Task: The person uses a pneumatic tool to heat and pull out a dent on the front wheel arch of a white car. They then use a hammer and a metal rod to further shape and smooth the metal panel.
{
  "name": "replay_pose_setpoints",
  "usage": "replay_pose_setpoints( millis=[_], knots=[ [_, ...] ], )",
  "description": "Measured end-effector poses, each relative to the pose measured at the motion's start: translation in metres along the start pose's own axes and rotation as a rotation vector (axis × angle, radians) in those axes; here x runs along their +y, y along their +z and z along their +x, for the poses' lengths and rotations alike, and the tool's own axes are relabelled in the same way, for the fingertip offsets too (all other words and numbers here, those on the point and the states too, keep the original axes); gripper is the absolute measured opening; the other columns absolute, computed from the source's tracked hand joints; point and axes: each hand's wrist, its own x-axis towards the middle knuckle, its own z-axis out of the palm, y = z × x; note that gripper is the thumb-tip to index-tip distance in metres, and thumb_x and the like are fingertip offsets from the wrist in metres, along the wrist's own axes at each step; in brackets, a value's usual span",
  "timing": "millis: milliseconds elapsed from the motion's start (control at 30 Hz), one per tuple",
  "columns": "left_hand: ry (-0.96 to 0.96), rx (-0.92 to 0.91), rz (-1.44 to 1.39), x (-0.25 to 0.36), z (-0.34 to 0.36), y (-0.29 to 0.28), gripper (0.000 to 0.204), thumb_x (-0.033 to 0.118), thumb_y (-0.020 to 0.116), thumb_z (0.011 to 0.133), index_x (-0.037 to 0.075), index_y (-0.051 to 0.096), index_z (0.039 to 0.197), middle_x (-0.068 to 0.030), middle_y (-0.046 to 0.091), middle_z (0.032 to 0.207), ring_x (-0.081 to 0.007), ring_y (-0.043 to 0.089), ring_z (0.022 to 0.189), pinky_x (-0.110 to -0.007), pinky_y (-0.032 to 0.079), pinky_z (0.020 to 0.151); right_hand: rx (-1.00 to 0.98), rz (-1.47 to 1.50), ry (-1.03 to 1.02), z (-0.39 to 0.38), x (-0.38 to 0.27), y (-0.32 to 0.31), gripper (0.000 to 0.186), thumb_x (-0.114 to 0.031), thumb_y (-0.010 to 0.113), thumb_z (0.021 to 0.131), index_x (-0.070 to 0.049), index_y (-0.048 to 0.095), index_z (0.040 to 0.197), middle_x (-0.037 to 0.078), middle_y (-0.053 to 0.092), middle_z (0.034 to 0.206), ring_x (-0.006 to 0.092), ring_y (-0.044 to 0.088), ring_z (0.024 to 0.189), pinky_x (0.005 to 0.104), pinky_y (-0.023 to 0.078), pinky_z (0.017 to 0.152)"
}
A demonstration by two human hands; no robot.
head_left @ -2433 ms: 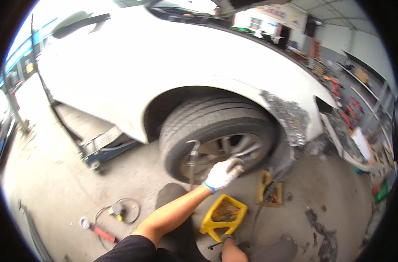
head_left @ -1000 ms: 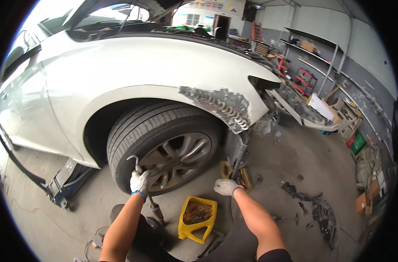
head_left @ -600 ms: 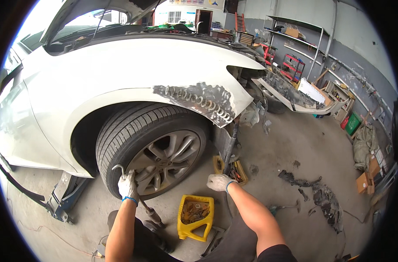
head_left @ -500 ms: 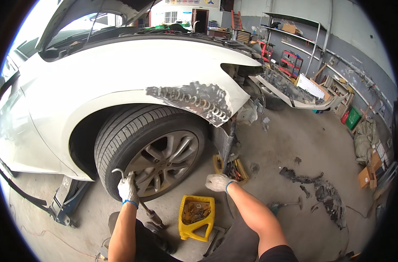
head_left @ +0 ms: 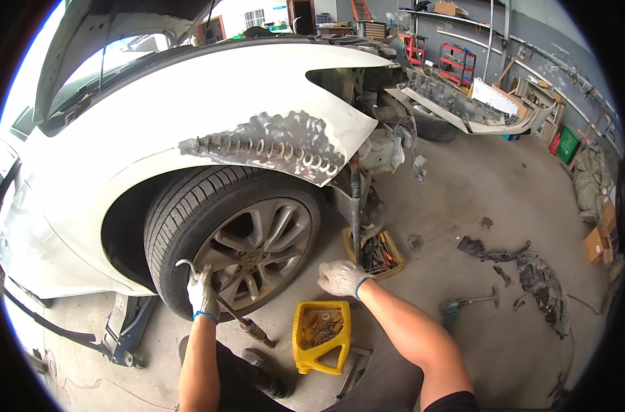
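My left hand, in a pale knit glove, is closed round the shaft of a slide hammer. The tool's curved hook sticks out above my fingers, and its thick dark end slants down to the right. Beside the wheel my right hand, gloved too, is closed with curled fingers; whatever may be inside is hidden. Above both hands is the white fender of a car. A sanded grey patch near its front lower edge carries a row of several metal rings.
A yellow cut-open jug with small metal parts stands between my arms. Behind my right hand sits a tool box beside an upright dark bar. A green power tool and black broken plastic lie on the floor. A blue jack is at left.
The view has shifted, so the ringed patch appears farther left and higher. Both hands keep nearly the same pose, with the slide hammer still in the left one.
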Motion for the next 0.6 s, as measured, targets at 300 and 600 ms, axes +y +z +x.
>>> replay_pose_setpoints(
  millis=[300,600],
  knots=[
    [0.086,0.06,0.092,-0.015,0.009,-0.007,0.015,0.018,0.068,0.092,0.004,0.064,0.097,0.0002,0.064,0.083,-0.009,0.054,0.069,-0.026,0.046,0.065,0.452,0.067,0.0,-0.006,-0.022,-0.035,0.025,-0.029,0.059,0.09,-0.005,0.059,0.096,0.018,0.065,0.076,0.038,0.066,0.075,0.0494,0.052,0.068],
    [0.093,0.103,0.242,-0.016,0.01,-0.014,0.025,0.026,0.07,0.088,0.005,0.058,0.085,-0.0016,0.058,0.075,-0.0121,0.05,0.069,-0.03,0.045,0.068,1.072,-0.318,-0.101,0.021,-0.086,-0.21,0.051,-0.028,0.066,0.086,-0.006,0.052,0.13,0.016,0.059,0.117,0.0348,0.055,0.109,0.0458,0.048,0.093]
  ],
)
